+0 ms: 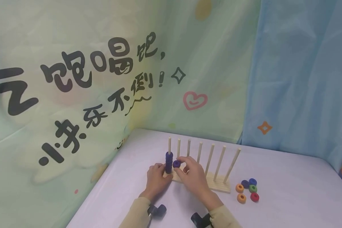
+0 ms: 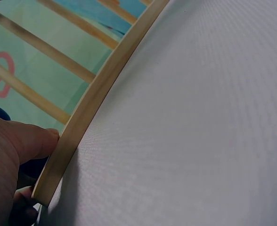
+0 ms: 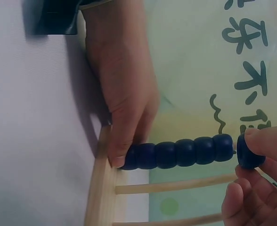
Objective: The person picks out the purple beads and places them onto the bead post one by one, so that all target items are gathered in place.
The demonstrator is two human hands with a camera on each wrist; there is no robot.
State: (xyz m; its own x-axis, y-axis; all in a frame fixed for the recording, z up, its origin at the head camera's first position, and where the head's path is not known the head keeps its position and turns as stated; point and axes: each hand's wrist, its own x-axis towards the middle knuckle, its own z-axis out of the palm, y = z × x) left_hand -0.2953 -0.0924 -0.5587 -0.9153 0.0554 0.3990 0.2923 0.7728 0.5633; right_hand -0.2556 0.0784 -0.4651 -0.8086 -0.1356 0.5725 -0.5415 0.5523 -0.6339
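A pale wooden rack base (image 1: 220,186) carries a row of upright pegs. Dark blue beads (image 1: 168,163) are stacked on its leftmost peg, and the right wrist view shows the stack (image 3: 176,154) sideways. My left hand (image 1: 157,179) grips the base's left end; in the left wrist view the thumb (image 2: 37,141) lies against the wooden edge (image 2: 96,89). Between thumb and fingertips my right hand (image 1: 195,177) pinches one dark blue bead (image 1: 176,164), just right of the stack. In the right wrist view this bead (image 3: 249,153) is near the stack's upper end; whether a peg passes through it, I cannot tell.
Right of the rack, several loose beads lie on the white tabletop (image 1: 288,190): orange (image 1: 241,198), red (image 1: 255,197), green (image 1: 253,188) and blue (image 1: 252,181). A printed cloth (image 1: 216,63) hangs behind the table. Each wrist wears a dark camera (image 1: 159,210).
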